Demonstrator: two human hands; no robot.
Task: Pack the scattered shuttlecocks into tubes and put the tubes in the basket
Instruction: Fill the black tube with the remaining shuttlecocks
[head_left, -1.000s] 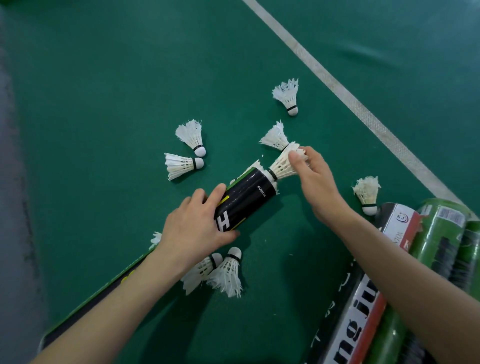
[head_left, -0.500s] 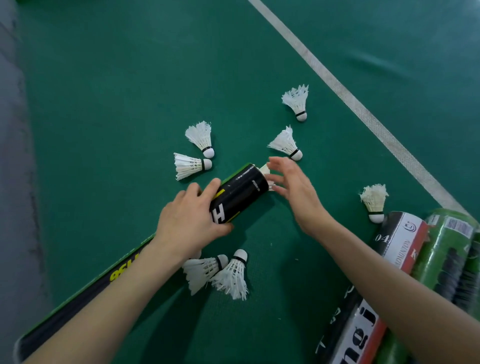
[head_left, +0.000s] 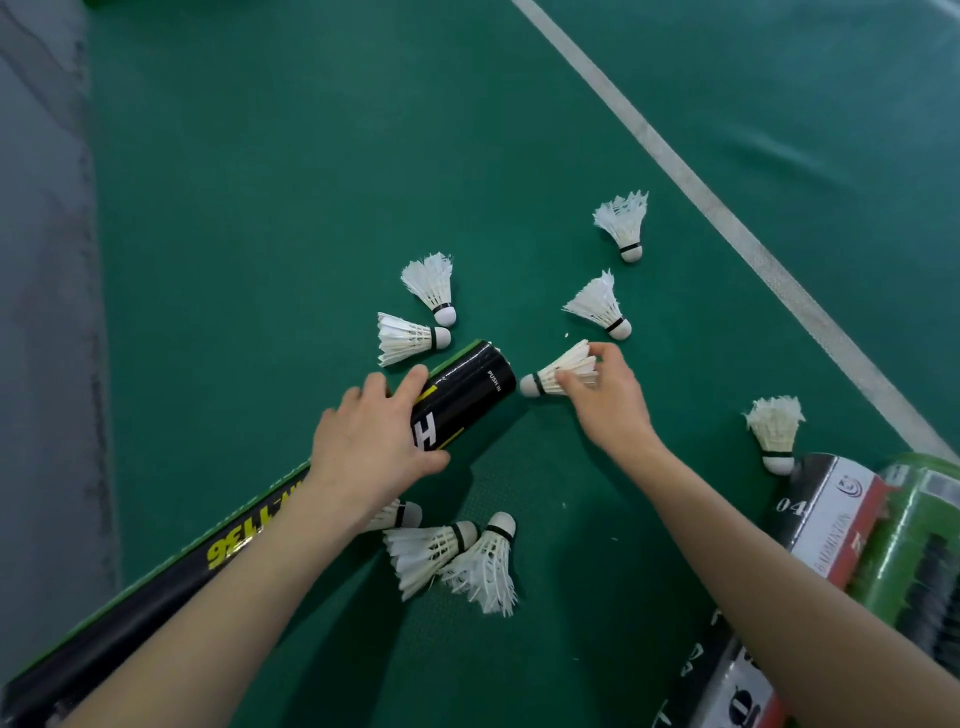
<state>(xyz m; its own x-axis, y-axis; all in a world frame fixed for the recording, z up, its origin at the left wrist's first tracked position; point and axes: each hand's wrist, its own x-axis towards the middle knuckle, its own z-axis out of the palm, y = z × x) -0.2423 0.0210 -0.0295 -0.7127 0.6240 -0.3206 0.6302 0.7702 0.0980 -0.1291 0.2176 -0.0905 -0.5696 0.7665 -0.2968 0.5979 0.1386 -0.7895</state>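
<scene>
White feather shuttlecock (head_left: 558, 374) pinched in R hand (head_left: 610, 410), cork at 3 o'clock, just beside mouth of long black cardboard tube (head_left: 467, 400). L hand (head_left: 371, 447) grips tube.

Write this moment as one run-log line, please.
step: loading tube | left hand: holds black tube | right hand: pinches shuttlecock, cork facing tube mouth, not yet inside | other shuttlecocks: loose on floor
</scene>
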